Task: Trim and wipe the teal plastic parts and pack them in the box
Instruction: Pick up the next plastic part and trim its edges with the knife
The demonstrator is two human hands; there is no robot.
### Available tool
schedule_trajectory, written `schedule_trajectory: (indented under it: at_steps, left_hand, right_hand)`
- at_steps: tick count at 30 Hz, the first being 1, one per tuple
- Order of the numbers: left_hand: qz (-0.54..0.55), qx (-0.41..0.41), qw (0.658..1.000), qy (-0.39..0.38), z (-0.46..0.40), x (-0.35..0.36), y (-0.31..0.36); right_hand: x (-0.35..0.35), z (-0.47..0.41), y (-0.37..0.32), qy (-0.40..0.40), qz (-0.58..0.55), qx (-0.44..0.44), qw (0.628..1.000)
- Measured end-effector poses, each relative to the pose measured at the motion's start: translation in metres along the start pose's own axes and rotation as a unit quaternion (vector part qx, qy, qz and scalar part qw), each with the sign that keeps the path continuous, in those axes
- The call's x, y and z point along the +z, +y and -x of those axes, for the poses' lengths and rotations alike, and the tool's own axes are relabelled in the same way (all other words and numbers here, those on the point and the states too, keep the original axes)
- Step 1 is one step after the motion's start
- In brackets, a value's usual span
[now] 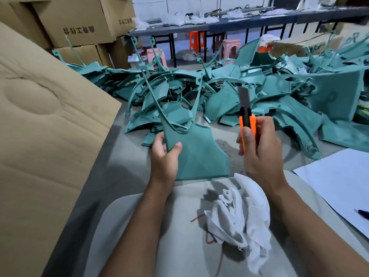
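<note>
My left hand (pixel 164 154) grips a teal plastic part (pixel 196 154) by its left edge, thumb on top; a thin curved arm of the part rises up and left. My right hand (pixel 257 148) holds an orange utility knife (pixel 247 118) upright, its blade extended and pointing away, just right of the part and apart from it. A crumpled white cloth (pixel 241 218) lies on my lap below both hands. A large heap of teal parts (pixel 229 90) covers the table beyond. The cardboard box (pixel 46 136) stands at my left, with a flap facing me.
Stacked cardboard cartons (pixel 79 23) stand at the back left. A white sheet of paper (pixel 337 182) with a pen (pixel 362 213) lies at the right. Pink and orange stools (pixel 229 47) and a long dark table (pixel 219 27) are farther back.
</note>
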State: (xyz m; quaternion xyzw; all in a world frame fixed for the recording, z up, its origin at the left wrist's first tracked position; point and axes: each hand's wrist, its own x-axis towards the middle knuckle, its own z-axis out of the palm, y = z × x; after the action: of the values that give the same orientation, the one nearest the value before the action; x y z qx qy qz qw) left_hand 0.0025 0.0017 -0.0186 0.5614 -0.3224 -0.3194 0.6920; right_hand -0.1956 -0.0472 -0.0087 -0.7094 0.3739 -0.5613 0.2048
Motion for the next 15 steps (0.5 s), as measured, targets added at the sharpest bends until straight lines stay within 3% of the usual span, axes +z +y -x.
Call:
schedule_trajectory:
  at_steps: [7, 12, 15]
  left_hand:
    - [0.030, 0.000, 0.999, -0.023, 0.0023, 0.0013, 0.0005]
    - [0.045, 0.028, 0.998, -0.037, 0.0040, 0.0008, 0.0010]
    - [-0.012, 0.064, 0.998, -0.001, 0.0030, 0.0021, 0.0004]
  right_hand:
    - [0.0034, 0.0054, -0.0039, -0.121, -0.049, 0.034, 0.991]
    - [0.0047, 0.0021, 0.0004, -0.146, -0.134, 0.185, 0.963]
    - [0.0074, 0.0030, 0.0015, -0.106, -0.196, 0.247, 0.943]
